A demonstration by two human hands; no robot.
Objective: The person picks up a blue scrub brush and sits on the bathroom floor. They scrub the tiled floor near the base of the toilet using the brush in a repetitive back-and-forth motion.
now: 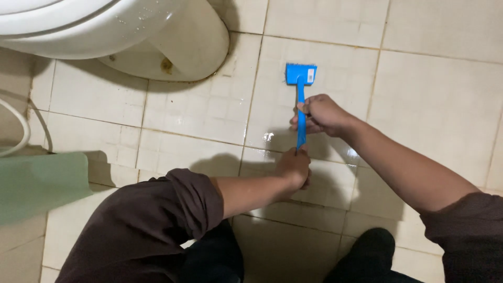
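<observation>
Brush (300, 78) lies head-down on the wet floor (419, 94); right hand (320, 114) wraps mid-handle, left hand (294, 166) closes over its end, hiding it. Toilet (105, 31) cut off.

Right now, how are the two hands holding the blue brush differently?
The right hand grips the blue brush partway up its handle, nearer the head; the left hand closes on the handle's bottom end. The right arm is bare and reaches in from the right; the left arm has a dark sleeve rolled to the elbow and comes from the lower left. Both hold the same brush over the wet tiled floor.
</observation>
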